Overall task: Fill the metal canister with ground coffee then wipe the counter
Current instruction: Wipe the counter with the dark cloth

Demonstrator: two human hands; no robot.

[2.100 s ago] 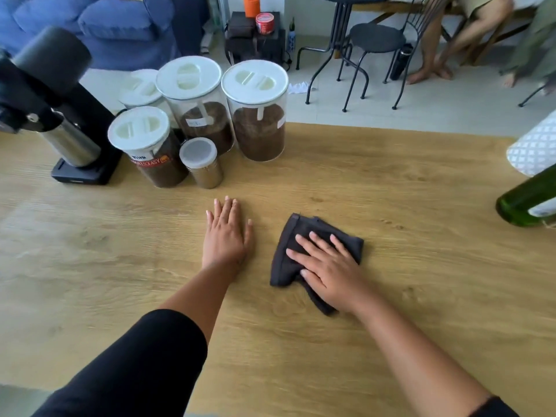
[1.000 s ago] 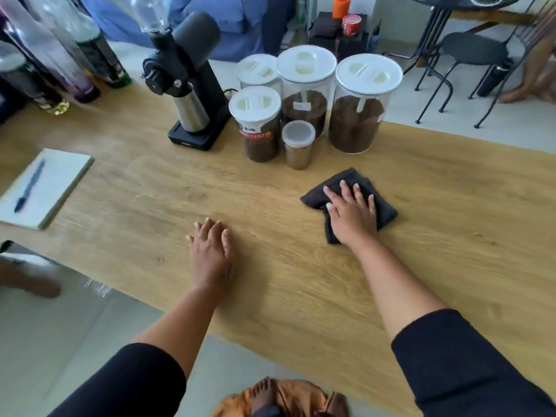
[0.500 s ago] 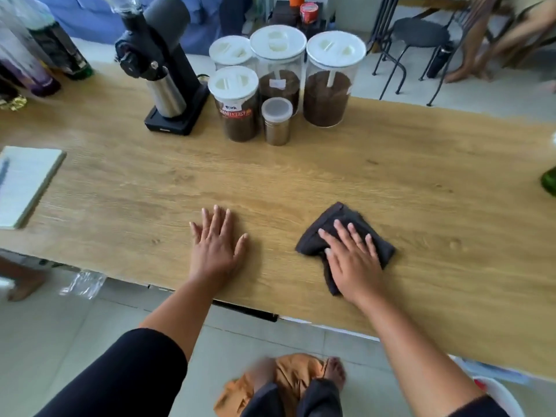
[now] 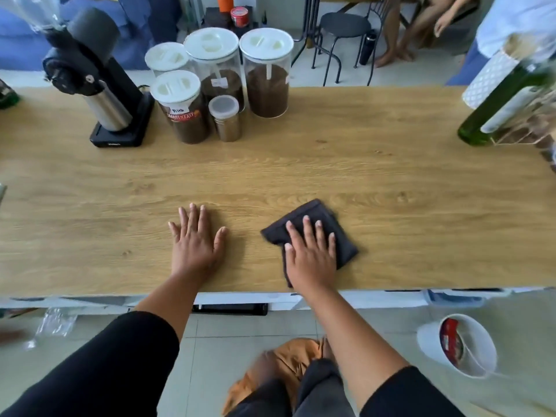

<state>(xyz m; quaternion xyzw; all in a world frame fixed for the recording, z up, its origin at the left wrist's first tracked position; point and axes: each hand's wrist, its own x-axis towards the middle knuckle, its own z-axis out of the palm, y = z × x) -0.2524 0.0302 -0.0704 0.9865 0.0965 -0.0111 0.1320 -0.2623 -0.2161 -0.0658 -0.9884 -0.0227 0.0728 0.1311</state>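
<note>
The right hand lies flat on a dark folded cloth, fingers straight and slightly spread, pressing it against the wooden counter close to the near edge. The cloth shows beyond the fingertips and out past the little-finger side, and a narrow strip of it runs along the thumb side toward the wrist. The left hand rests palm down on the bare counter just beside it, fingers extended and thumb angled toward the cloth, with nothing in its grasp. A gap of bare wood separates the two hands.

The metal canister stands upright well beyond both hands, at the far side of the counter, roughly ahead of the left hand's fingertips, with a lid on top. It stands just in front of a cluster of clear jars with white lids that contain brown grounds. A black grinder stands farther out beyond the left hand, left of the jars. A green bottle stands far off beyond the right hand's outer side.
</note>
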